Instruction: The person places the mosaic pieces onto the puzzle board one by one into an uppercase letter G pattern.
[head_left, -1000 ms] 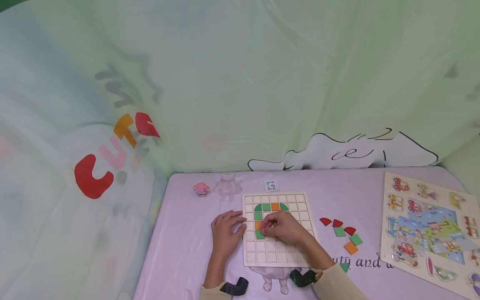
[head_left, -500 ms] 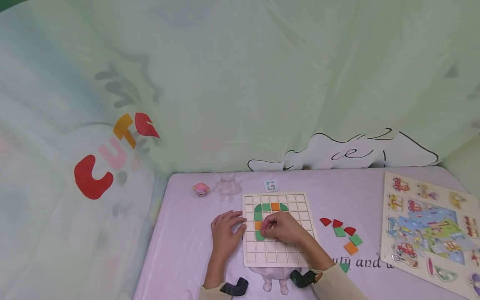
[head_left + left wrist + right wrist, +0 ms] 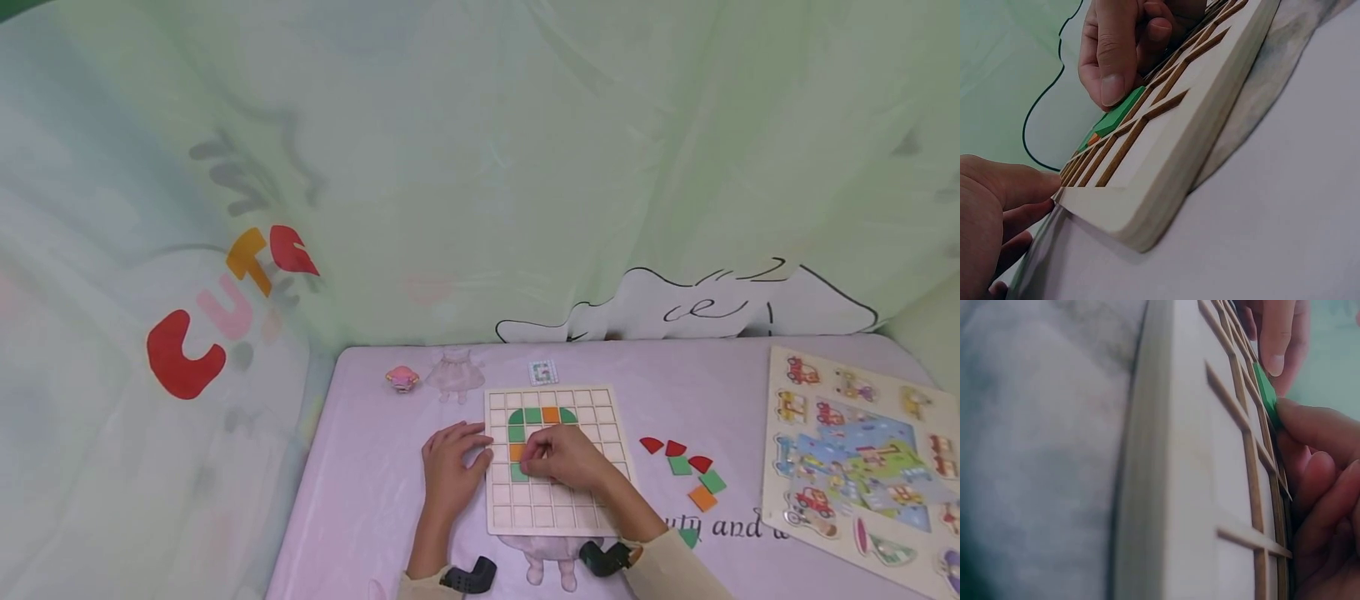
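My right hand (image 3: 566,457) is over the wooden grid board (image 3: 553,518), with its thumb and forefinger pinching the edge of a green square tile (image 3: 519,473). In the left wrist view that green tile (image 3: 1121,114) looks slightly tilted in its cell, under the thumb. Just above it on the board lies an orange square tile (image 3: 517,452). More green tiles (image 3: 532,415) and another orange one (image 3: 551,414) form the top and left of an outline. My left hand (image 3: 452,462) rests at the board's left edge, its fingertips touching the rim. The right hand hides some middle cells.
Right of the board lie several loose tiles: red quarter-rounds (image 3: 651,445), green squares (image 3: 680,465) and an orange square (image 3: 702,498). A small pattern card (image 3: 543,372) and a pink toy figure (image 3: 402,378) are behind. A picture puzzle board (image 3: 780,417) stands at far right.
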`<state>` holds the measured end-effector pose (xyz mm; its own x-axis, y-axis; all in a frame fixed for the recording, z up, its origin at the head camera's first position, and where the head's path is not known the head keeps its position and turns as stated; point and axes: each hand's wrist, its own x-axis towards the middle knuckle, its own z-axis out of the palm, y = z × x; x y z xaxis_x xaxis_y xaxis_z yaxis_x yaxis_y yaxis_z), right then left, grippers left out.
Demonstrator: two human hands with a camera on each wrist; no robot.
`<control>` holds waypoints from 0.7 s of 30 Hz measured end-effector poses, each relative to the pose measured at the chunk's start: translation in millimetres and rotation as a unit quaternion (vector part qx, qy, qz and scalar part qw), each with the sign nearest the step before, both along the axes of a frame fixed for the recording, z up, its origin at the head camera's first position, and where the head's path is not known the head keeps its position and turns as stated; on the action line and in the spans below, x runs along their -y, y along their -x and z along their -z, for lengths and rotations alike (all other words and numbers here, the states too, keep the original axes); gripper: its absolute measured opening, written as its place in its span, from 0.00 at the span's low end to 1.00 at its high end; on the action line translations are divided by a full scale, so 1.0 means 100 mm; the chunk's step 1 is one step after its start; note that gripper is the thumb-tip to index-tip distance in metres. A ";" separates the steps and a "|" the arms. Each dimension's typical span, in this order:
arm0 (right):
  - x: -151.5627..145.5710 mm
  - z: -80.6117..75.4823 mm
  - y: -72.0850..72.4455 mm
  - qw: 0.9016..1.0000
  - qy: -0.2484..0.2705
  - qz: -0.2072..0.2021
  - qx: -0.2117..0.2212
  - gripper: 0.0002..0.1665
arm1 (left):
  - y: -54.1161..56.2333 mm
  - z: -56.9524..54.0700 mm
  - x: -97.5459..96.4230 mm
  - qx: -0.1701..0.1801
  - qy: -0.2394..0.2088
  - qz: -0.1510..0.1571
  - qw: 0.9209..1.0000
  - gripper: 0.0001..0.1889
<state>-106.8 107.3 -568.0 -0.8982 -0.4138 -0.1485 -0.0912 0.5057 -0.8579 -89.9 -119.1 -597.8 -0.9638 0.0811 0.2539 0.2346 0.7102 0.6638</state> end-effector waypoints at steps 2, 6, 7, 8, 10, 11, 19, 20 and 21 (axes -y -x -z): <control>0.00 0.00 0.00 1.000 -0.001 0.001 0.000 0.06 | 0.00 0.00 0.00 0.000 0.002 0.000 1.000 0.08; 0.00 -0.02 -0.01 1.000 -0.004 0.002 -0.004 0.05 | -0.01 0.00 0.00 -0.004 0.004 0.000 1.000 0.08; 0.00 -0.02 -0.01 1.000 -0.006 0.003 -0.006 0.06 | -0.01 0.00 0.00 -0.004 0.005 0.000 1.000 0.08; 0.00 -0.02 -0.01 1.000 -0.007 0.003 -0.007 0.06 | -0.01 -0.01 -0.01 -0.005 0.005 -0.001 1.000 0.08; 0.01 -0.03 -0.02 1.000 -0.008 0.004 -0.006 0.06 | -0.01 -0.01 -0.01 -0.004 0.005 -0.003 1.000 0.08; 0.01 -0.03 -0.02 1.000 -0.011 0.005 -0.007 0.06 | -0.01 -0.01 -0.01 -0.003 0.005 -0.003 1.000 0.08; 0.02 -0.03 -0.02 1.000 -0.024 0.015 -0.001 0.07 | -0.01 -0.01 -0.01 0.001 0.000 -0.002 1.000 0.08; 0.02 -0.03 -0.02 1.000 -0.024 0.015 0.002 0.07 | -0.01 -0.01 -0.01 0.001 0.000 -0.003 1.000 0.08; 0.02 -0.03 -0.02 1.000 -0.024 0.016 0.005 0.07 | -0.01 -0.01 -0.01 0.000 0.000 -0.003 1.000 0.08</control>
